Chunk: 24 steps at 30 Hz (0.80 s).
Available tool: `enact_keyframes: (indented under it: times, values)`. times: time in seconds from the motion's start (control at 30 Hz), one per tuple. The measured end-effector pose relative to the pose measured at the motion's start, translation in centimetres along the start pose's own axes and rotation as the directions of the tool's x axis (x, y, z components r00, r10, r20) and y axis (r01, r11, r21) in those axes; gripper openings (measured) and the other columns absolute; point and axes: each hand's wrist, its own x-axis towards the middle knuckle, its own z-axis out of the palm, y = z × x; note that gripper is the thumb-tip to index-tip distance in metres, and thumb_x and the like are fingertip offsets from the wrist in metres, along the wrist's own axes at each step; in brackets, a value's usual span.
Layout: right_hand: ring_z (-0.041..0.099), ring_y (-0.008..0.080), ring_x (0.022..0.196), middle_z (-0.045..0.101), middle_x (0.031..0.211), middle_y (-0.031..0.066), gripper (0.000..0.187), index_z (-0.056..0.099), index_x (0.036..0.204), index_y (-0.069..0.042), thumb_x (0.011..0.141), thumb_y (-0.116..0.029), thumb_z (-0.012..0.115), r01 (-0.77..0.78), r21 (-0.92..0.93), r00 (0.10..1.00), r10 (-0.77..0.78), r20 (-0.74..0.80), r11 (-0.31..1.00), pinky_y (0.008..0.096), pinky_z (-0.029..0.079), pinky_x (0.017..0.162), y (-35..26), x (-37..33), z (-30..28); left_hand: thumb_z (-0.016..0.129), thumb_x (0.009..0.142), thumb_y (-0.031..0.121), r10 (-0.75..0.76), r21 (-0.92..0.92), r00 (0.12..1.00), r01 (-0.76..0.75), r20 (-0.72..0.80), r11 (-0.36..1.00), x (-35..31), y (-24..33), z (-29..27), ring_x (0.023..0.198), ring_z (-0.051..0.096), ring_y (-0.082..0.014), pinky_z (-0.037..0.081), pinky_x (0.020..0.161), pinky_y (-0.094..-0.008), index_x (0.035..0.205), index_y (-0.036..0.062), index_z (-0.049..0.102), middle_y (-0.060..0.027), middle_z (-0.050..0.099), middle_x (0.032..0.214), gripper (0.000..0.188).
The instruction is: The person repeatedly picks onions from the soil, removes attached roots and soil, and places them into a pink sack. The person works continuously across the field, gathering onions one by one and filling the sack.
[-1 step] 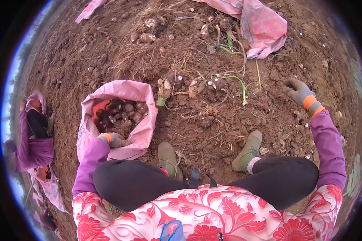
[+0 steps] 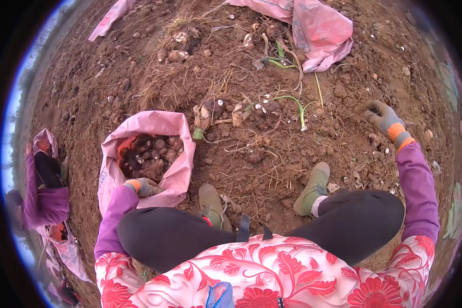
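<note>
The left hand [image 2: 148, 188] rests on the near rim of the pink sack [image 2: 178, 177], beside the left boot [image 2: 210, 200], though I cannot tell whether its grip is clamped on the cloth; the tubers [image 2: 156, 151] lie inside. The right hand [image 2: 382, 119] is well apart over the soil [image 2: 339, 131], its grip curved and parted with nothing visible in it. To work well, steady the rim so the mouth stays wide, and shake loose dirt off before dropping anything in.
</note>
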Motion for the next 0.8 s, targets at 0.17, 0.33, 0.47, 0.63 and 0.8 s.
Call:
enact_keyframes:
  times: [0.17,0.33,0.47,0.63,0.8]
  values:
    - [0.066,0.0148,0.095,0.073,0.100,0.0047,0.028,0.070,0.114,-0.006,0.092,-0.023,0.073,-0.165,0.523,0.915,0.327,-0.235,0.836,0.0338,0.053,0.085,20.1,-13.5,7.5,0.074,0.093,0.024,0.011,-0.613,0.906,-0.296,-0.424,0.733,-4.8,-0.5,-0.5,0.105,0.066,-0.0177,0.054,0.091,-0.0331,0.135,0.0017,0.061,-0.0078,0.071,0.118,0.049]
    - [0.067,0.0216,0.089,0.074,0.092,0.0092,0.026,0.075,0.103,-0.010,0.087,-0.030,0.076,-0.500,0.698,0.825,0.527,0.204,0.512,0.0354,0.053,0.085,22.5,-23.3,25.7,0.073,0.091,0.014,0.036,-0.478,0.843,-0.339,-0.537,0.810,-12.5,2.6,-5.3,0.103,0.065,-0.0174,0.051,0.092,-0.0304,0.133,-0.0001,0.062,-0.0072,0.071,0.113,0.045]
    - [0.068,0.0226,0.093,0.075,0.098,0.0115,0.028,0.074,0.107,-0.011,0.086,-0.030,0.077,-0.397,0.766,0.835,0.545,0.072,0.506,0.0368,0.052,0.089,21.3,-26.0,30.9,0.071,0.092,0.012,0.108,-0.351,0.836,-0.339,-0.538,0.873,-16.8,9.0,-6.4,0.102,0.065,-0.0172,0.051,0.093,-0.0313,0.132,-0.0007,0.063,-0.0072,0.071,0.114,0.043]
    - [0.069,0.0350,0.105,0.074,0.113,0.0163,0.030,0.071,0.120,-0.014,0.093,-0.028,0.067,-0.302,0.701,0.754,0.612,-0.239,0.646,0.0414,0.053,0.097,28.0,-20.5,24.5,0.072,0.091,0.012,0.245,-0.267,0.825,-0.422,-0.509,0.867,-17.4,17.2,-5.0,0.108,0.063,-0.0179,0.051,0.097,-0.0318,0.135,-0.0006,0.061,-0.0093,0.068,0.122,0.047]
    - [0.048,0.0351,0.139,0.041,0.160,0.0079,0.057,0.055,0.143,-0.024,0.091,-0.043,0.067,-0.715,0.164,0.649,0.732,-0.208,0.680,0.0508,0.037,0.115,32.7,-15.1,16.2,0.076,0.090,0.017,0.299,-0.203,0.921,-0.352,-0.250,0.914,-12.9,24.6,-2.8,0.112,0.063,-0.0180,0.052,0.096,-0.0314,0.138,0.0040,0.061,-0.0066,0.068,0.124,0.052]
